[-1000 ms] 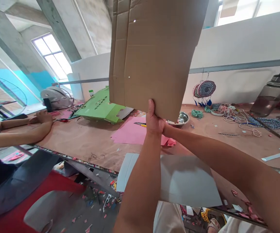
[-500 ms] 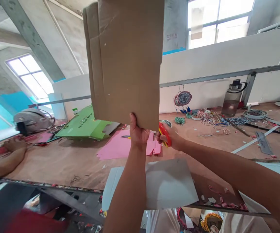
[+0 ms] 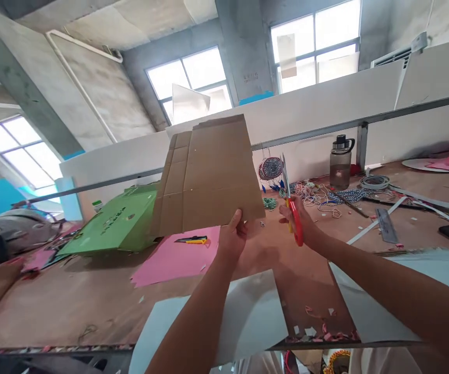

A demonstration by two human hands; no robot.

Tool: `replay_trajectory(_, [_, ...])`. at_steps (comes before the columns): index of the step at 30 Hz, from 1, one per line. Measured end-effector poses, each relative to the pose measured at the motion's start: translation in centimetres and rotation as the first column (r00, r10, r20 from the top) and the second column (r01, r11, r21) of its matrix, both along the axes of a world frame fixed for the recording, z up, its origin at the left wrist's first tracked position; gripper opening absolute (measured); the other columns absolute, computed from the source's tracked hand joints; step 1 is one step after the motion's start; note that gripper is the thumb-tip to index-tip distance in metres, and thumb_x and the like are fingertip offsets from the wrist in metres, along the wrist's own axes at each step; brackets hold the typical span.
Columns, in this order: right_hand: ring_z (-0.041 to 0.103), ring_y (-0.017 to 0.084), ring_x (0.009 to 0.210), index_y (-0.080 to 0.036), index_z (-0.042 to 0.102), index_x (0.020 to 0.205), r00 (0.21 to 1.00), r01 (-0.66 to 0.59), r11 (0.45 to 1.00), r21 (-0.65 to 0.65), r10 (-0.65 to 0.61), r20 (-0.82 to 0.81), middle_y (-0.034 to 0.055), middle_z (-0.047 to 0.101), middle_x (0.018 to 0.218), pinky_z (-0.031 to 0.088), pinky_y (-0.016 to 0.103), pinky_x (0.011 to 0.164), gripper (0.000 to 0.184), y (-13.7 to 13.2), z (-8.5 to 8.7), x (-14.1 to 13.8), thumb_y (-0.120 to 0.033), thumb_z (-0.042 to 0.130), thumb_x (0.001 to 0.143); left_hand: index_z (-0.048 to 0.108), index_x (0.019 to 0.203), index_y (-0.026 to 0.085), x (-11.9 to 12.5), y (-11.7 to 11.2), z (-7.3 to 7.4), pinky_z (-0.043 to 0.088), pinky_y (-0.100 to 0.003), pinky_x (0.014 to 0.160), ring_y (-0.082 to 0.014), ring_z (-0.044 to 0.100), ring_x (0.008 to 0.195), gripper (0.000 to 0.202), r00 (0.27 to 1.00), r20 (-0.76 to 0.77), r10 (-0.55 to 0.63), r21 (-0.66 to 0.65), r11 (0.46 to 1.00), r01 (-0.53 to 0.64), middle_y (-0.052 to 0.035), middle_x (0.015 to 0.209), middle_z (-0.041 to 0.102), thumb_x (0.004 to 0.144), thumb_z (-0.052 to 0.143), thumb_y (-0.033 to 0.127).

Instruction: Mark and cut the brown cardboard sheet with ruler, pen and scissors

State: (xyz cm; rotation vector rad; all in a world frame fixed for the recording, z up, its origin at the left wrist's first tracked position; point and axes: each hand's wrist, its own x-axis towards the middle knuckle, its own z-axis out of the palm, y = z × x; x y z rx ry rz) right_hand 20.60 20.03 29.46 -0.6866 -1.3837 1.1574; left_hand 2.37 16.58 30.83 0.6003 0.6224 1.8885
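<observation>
Brown cardboard sheet [image 3: 216,176] gripped at its lower edge by the left hand [image 3: 232,236], red-handled scissors [image 3: 295,215] clasped blades-up in the right hand [image 3: 305,219], yellow-and-black cutter [image 3: 196,240] on pink paper [image 3: 169,264]

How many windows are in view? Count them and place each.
3: a bright, paned glass window at far left, a second window above the brown cardboard sheet in the left hand, a third window farther right. Others may be hidden.

The creased, roughly rectangular brown cardboard sheet [image 3: 216,171] is raised and tilted, left of and apart from the red-and-yellow-handled metal scissors [image 3: 287,189], blades upward.
</observation>
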Motion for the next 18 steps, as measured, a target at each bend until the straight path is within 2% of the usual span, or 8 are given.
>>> replay_trajectory(3, [0.056, 0.018, 0.085, -0.032, 0.035, 0.111, 1.0, -0.027, 0.999, -0.034, 0.027, 0.002, 0.0012, 0.049, 0.095, 0.054, 0.034, 0.072, 0.045, 0.2, -1.5, -0.1, -0.054, 0.061, 0.082, 0.071, 0.098, 0.02, 1.5, -0.1, -0.5, 0.061, -0.029, 0.08, -0.0183, 0.072, 0.093, 0.022, 0.999, -0.003, -0.034, -0.003, 0.999, 0.034, -0.0037, 0.101, 0.076, 0.083, 0.065, 0.004])
replay_trajectory(6, [0.054, 0.017, 0.079, -0.031, 0.033, 0.117, 0.998, -0.058, 0.997, -0.047, 0.06, 0.037, -0.0004, 0.048, 0.09, 0.052, 0.034, 0.071, 0.047, -0.3, -2.4, -0.1, -0.054, 0.058, 0.084, 0.071, 0.099, 0.021, 2.2, -0.3, -0.1, 0.062, -0.029, 0.08, -0.018, 0.072, 0.095, 0.027, 1.0, -0.016, -0.013, 0.05, 0.999, 0.014, -0.0028, 0.103, 0.075, 0.081, 0.066, 0.001])
replay_trajectory(10, [0.051, 0.016, 0.077, -0.028, 0.037, 0.111, 0.984, -0.111, 0.994, -0.004, 0.111, 0.137, -0.0022, 0.049, 0.086, 0.048, 0.034, 0.079, 0.04, -2.1, -1.7, -0.1, -0.048, 0.059, 0.084, 0.07, 0.104, 0.023, 2.4, -0.3, 1.4, 0.06, -0.032, 0.088, -0.0212, 0.068, 0.109, 0.035, 0.995, -0.046, 0.09, 0.09, 0.992, -0.085, -0.0019, 0.113, 0.073, 0.077, 0.071, 0.001])
replay_trajectory(13, [0.051, 0.016, 0.081, -0.026, 0.039, 0.107, 0.972, -0.181, 0.983, -0.016, 0.181, 0.152, -0.0013, 0.05, 0.088, 0.045, 0.033, 0.082, 0.038, -3.4, -1.0, -0.2, -0.048, 0.06, 0.084, 0.07, 0.104, 0.022, 2.2, 0.2, 2.4, 0.058, -0.034, 0.093, -0.0234, 0.065, 0.114, 0.035, 0.992, -0.027, 0.127, 0.136, 0.983, -0.122, -0.0032, 0.116, 0.072, 0.076, 0.071, 0.002])
replay_trajectory(15, [0.052, 0.017, 0.084, -0.026, 0.039, 0.108, 0.961, -0.234, 0.971, -0.042, 0.237, 0.138, -0.0005, 0.052, 0.089, 0.044, 0.033, 0.081, 0.039, -3.6, -0.8, -0.3, -0.05, 0.06, 0.084, 0.07, 0.103, 0.023, 2.1, 0.6, 2.7, 0.057, -0.037, 0.095, -0.0239, 0.064, 0.115, 0.034, 0.991, 0.002, 0.135, 0.168, 0.977, -0.133, -0.0024, 0.116, 0.072, 0.077, 0.069, 0.001])
replay_trajectory(18, [0.054, 0.018, 0.086, -0.026, 0.043, 0.107, 0.959, -0.244, 0.967, -0.076, 0.252, 0.128, 0.0009, 0.055, 0.09, 0.044, 0.032, 0.079, 0.038, -3.4, -1.1, -0.4, -0.053, 0.058, 0.085, 0.07, 0.102, 0.025, 2.2, 1.1, 2.5, 0.056, -0.041, 0.097, -0.0233, 0.064, 0.116, 0.035, 0.992, 0.02, 0.128, 0.18, 0.975, -0.129, -0.0009, 0.116, 0.072, 0.079, 0.066, -0.001])
